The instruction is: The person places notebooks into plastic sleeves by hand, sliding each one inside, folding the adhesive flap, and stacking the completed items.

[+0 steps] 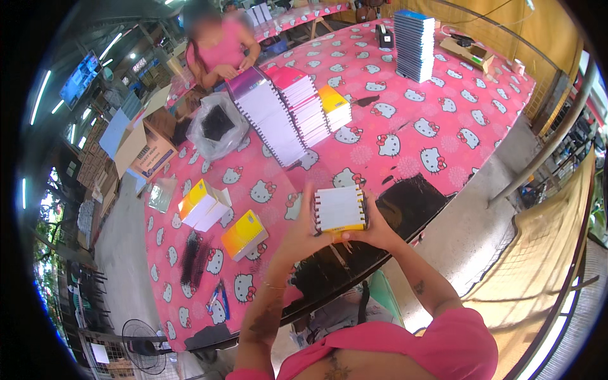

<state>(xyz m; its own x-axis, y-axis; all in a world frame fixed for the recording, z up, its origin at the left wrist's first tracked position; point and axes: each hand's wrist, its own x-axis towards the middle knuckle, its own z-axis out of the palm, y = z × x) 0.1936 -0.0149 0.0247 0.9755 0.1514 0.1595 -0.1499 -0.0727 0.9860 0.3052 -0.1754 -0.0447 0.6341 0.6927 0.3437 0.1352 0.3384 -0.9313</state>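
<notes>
Between my two hands is a stack of small spiral notebooks [340, 208], white page edges up and a yellow cover at the bottom. My left hand [305, 231] presses its left side, and my right hand [380, 229] is wrapped round the right side, over the black coils. The thumbs meet near the lower edge. To the left on the table lie a yellow notebook stack [245, 235] and another yellow-covered stack [204, 206]. Beside them is a bundle of black binding coils [191, 258].
A tall purple-covered stack [269, 120], a pink-covered stack [303, 104] and a yellow stack [337, 115] stand ahead. Farther right rises a blue-covered stack [415, 50]. A plastic bag [231, 142], a cardboard box [147, 149] and a co-worker [221, 47] are at the far left.
</notes>
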